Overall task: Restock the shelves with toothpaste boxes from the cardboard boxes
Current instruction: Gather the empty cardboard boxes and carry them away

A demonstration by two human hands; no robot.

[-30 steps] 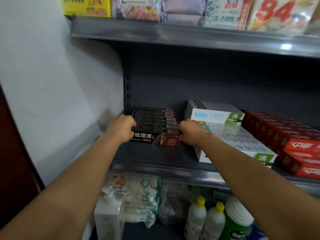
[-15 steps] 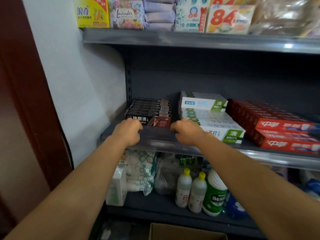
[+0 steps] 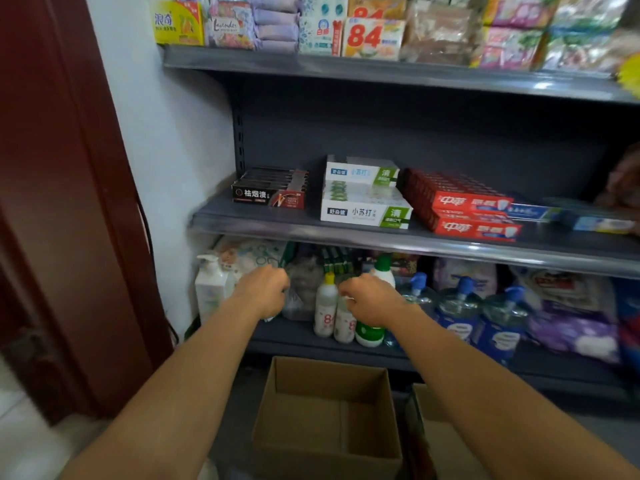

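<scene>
A row of black toothpaste boxes (image 3: 270, 188) lies at the left of the grey middle shelf (image 3: 263, 225). To their right sit white-and-green toothpaste boxes (image 3: 363, 199) and red toothpaste boxes (image 3: 457, 206). My left hand (image 3: 265, 289) and my right hand (image 3: 370, 297) hover in front of the lower shelf, fingers curled in, holding nothing. Below them an open cardboard box (image 3: 325, 410) stands on the floor; its visible inside looks empty. A second cardboard box (image 3: 440, 431) stands to its right, mostly hidden by my right arm.
White bottles (image 3: 325, 306), a pump bottle (image 3: 209, 289) and blue jugs (image 3: 457, 306) fill the lower shelf. Packets line the top shelf (image 3: 311, 64). A dark red door frame (image 3: 79, 202) and white wall (image 3: 180, 133) are at the left.
Both hands let go of the black toothpaste boxes and drew back and down from the middle shelf to the lower shelf. The view pulled back, showing the cardboard boxes.
</scene>
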